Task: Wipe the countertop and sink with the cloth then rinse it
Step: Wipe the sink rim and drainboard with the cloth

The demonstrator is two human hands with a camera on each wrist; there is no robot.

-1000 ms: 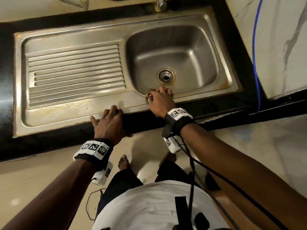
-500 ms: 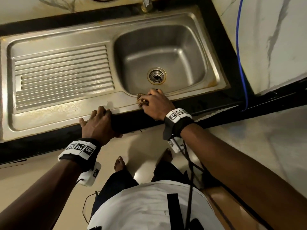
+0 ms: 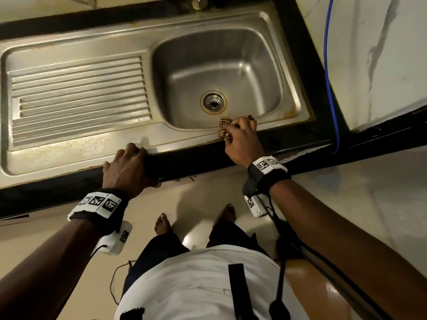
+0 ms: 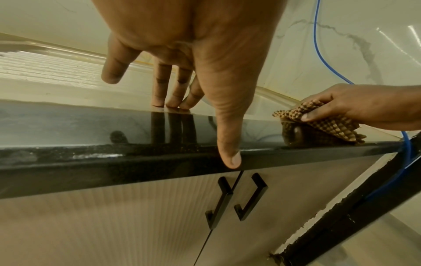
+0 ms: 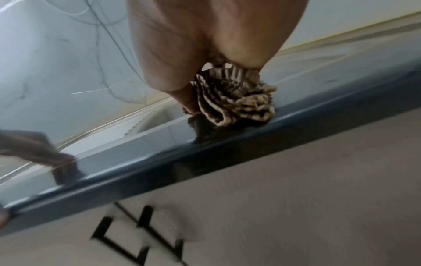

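The left hand (image 3: 129, 167) is bracing on the counter (image 3: 196, 155) edge: its fingers (image 4: 159, 86) are lying straight, tips touching the steel rim, and the thumb (image 4: 227, 126) is hanging over the black front edge. It is holding nothing, as in the earlier frames.

To its right, the right hand (image 3: 241, 139) is gripping the cloth (image 3: 225, 129), a bunched brown-and-cream waffle weave, with fingers curled over it and the thumb pinching it from the side. The cloth is pressing on the front rim of the sink (image 3: 298, 107), overlapping the black counter strip. Compared with half a second ago, more of the cloth is showing to the left of the knuckles, and the right hand is standing farther from the left hand.

Beyond the right hand, the drain (image 3: 213, 101) is sitting in the basin floor. Beyond the left hand, the ribbed drainboard (image 3: 78, 98) is lying. Below both hands, two black handles (image 4: 237, 196) are showing on the cabinet doors.
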